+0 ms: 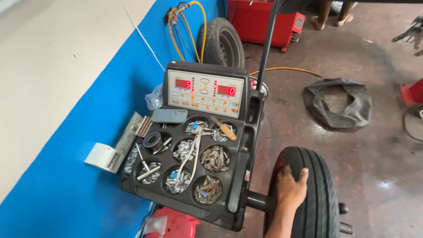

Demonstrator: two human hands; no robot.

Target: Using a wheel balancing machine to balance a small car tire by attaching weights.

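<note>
Resting my one visible hand (291, 187) flat, fingers spread, on tyre (308, 194) tread; cannot tell which hand it is. Tyre sits upright on shaft just right of balancer tray (240, 176), so palm steadies it. Weights sorted in tray cups, pliers (190, 152) across them, within reach.

From my seat I see only one hand (291, 187) of mine, with a stretch of forearm (278, 222) rising from the bottom edge. The arm is bare: no sleeve, glove, watch or band shows on it. The fingers (303, 175) carry no ring. I cannot tell for sure which hand it is, and no other part of my body shows.
</note>
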